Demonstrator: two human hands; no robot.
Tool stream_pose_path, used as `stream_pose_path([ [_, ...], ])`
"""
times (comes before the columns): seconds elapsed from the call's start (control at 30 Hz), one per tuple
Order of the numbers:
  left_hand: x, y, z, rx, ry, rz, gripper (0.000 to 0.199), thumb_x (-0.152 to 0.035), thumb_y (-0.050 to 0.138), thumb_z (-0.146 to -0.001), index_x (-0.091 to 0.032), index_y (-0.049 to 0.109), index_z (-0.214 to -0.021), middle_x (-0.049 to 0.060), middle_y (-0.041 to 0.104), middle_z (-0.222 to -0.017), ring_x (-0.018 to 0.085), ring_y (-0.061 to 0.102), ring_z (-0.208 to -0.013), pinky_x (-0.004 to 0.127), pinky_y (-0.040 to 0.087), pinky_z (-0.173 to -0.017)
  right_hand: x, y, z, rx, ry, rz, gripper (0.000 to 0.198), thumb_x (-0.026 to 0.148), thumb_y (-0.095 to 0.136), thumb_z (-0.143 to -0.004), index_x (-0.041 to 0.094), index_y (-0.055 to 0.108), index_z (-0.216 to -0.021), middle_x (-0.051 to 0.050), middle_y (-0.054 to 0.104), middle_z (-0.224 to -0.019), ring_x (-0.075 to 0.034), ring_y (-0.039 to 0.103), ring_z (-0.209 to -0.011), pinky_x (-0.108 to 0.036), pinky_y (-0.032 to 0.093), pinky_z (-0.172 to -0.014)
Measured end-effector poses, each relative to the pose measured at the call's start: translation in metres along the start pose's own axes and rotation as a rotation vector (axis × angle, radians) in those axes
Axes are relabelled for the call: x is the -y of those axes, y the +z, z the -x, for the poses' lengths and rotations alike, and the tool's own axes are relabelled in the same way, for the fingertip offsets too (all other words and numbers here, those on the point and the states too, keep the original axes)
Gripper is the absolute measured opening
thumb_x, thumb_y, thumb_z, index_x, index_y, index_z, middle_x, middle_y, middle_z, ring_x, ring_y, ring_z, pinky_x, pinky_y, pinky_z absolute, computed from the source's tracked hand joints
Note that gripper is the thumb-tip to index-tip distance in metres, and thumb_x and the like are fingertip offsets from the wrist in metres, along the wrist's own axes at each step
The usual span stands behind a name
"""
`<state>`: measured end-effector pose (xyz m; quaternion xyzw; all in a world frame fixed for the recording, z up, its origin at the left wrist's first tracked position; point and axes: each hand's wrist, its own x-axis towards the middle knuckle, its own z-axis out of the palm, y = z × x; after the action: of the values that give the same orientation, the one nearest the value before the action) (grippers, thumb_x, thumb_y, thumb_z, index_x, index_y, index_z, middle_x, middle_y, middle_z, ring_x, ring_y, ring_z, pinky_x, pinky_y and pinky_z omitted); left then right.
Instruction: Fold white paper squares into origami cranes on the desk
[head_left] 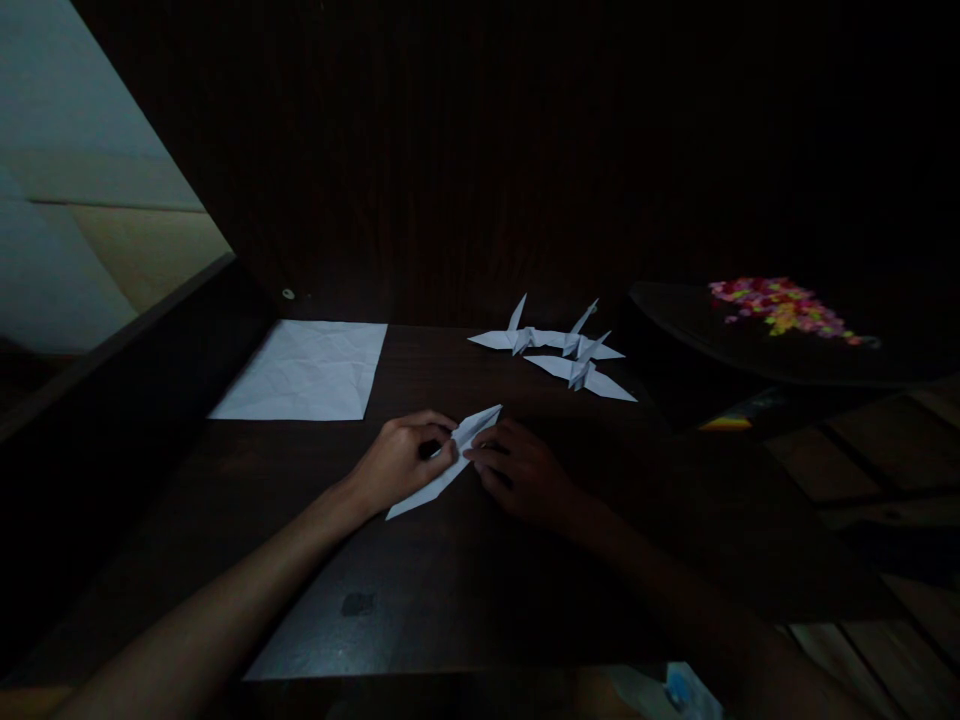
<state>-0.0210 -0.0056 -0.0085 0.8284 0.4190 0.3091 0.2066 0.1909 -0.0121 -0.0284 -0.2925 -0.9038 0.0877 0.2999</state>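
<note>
Between my two hands lies a long, narrow piece of folded white paper [427, 494], slanting from lower left to upper right just over the dark table. My left hand [409, 455] pinches its left edge with thumb and fingers. From the other side, the fingers of my right hand [517, 468] press on the paper's middle and right edge. Behind them stand several white origami cranes, among them a front crane [581, 375] with wings spread and a left crane [517, 338] touching its neighbour. A creased white sheet [307, 370] lies flat at the left.
A dark wooden panel [450, 180] rises behind the table [300, 570], and a low side board [135, 350] bounds it on the left. At right, a dark rounded object [675, 320] carries a colourful flower pattern. Slatted boards [847, 460] show below right.
</note>
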Motion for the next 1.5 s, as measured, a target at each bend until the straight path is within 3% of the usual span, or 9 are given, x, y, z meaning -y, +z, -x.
stream_pose_path([
  [0.23,0.003,0.002,-0.001,-0.040,0.006,0.048,0.023,-0.015,0.053,-0.082,-0.016,0.067,-0.100,0.006,0.068,-0.094,0.015,0.064,-0.083,0.029,0.052,-0.078,-0.002,0.004,0.003,0.016,0.004,0.046,0.024,0.015,0.053,-0.086,0.019,0.064,-0.107,-0.009,0.063,-0.109,-0.022,0.055,-0.102,-0.040,0.047,-0.088],
  [0.4,0.005,0.001,-0.001,-0.003,-0.002,0.033,0.025,-0.014,0.049,-0.083,-0.016,0.071,-0.096,0.007,0.068,-0.093,0.016,0.064,-0.084,0.030,0.052,-0.078,0.001,0.001,0.000,0.042,0.056,0.065,0.025,0.017,0.056,-0.085,0.021,0.065,-0.108,-0.008,0.064,-0.110,-0.023,0.054,-0.102,-0.041,0.046,-0.087],
  [0.7,0.011,-0.009,0.000,0.114,0.140,-0.075,0.031,-0.012,0.047,-0.082,-0.018,0.069,-0.103,0.007,0.061,-0.093,0.019,0.057,-0.090,0.036,0.049,-0.084,-0.004,-0.004,-0.002,0.013,0.116,0.066,0.026,0.025,0.063,-0.080,0.022,0.067,-0.106,-0.008,0.065,-0.109,-0.025,0.049,-0.101,-0.046,0.044,-0.086],
  [1.1,0.006,-0.019,0.000,0.229,0.163,-0.085,0.033,-0.025,0.060,-0.077,-0.017,0.065,-0.109,0.008,0.060,-0.098,0.022,0.057,-0.092,0.039,0.048,-0.086,-0.006,-0.014,-0.002,0.103,0.106,0.052,0.045,0.034,0.067,-0.072,0.021,0.062,-0.115,-0.010,0.059,-0.120,-0.030,0.046,-0.111,-0.052,0.037,-0.091],
  [1.5,0.012,-0.013,0.000,0.203,0.246,-0.178,0.031,-0.034,0.058,-0.085,-0.018,0.066,-0.109,0.008,0.060,-0.091,0.020,0.056,-0.087,0.038,0.048,-0.082,-0.007,-0.016,-0.003,0.105,0.078,0.060,0.046,0.033,0.068,-0.073,0.019,0.062,-0.116,-0.011,0.059,-0.122,-0.030,0.045,-0.115,-0.052,0.038,-0.093],
])
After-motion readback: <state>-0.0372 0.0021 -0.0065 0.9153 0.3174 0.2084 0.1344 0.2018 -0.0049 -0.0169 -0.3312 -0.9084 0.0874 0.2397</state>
